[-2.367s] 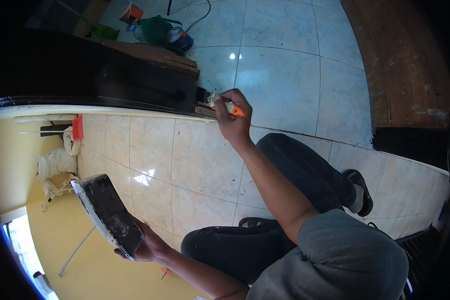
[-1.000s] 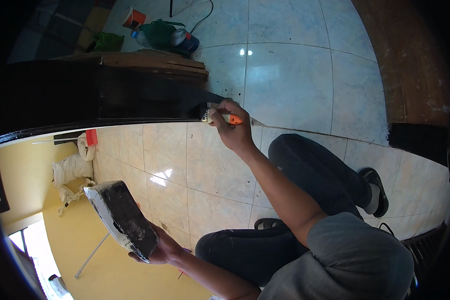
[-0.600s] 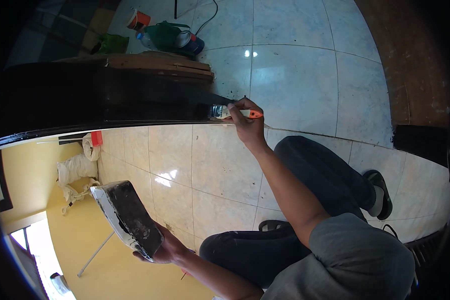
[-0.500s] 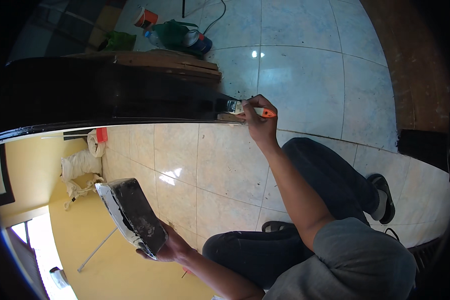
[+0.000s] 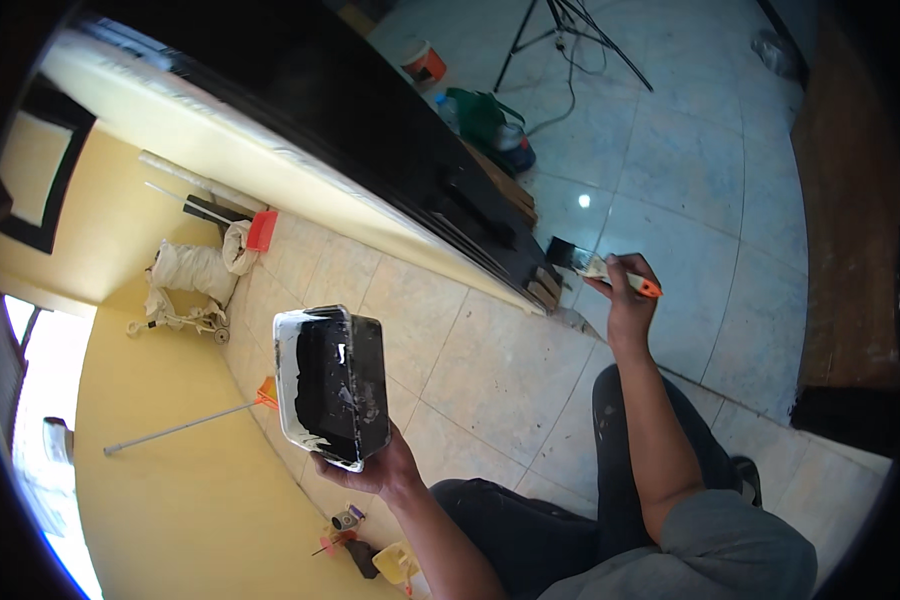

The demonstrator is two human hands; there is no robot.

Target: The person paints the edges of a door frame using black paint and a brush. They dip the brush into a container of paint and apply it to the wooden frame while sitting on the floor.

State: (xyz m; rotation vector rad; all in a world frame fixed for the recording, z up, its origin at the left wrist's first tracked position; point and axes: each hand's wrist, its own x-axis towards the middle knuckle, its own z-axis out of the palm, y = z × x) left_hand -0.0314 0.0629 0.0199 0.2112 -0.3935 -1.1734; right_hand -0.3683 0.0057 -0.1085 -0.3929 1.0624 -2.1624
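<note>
The right hand [image 5: 633, 306], nearer the black wood [image 5: 400, 140], pinches the brush [image 5: 592, 267], whose long line runs left from the fingers [image 5: 621, 284] to black hairs [image 5: 561, 252] near that wood's end, while the left hand [image 5: 388, 466] grips the paint tub [image 5: 372, 375].

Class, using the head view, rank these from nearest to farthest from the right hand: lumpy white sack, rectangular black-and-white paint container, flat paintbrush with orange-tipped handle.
1. Paintbrush: gripped in the right hand.
2. Paint container: to the left, in the left hand.
3. White sack: farther left, beyond the container.
</note>
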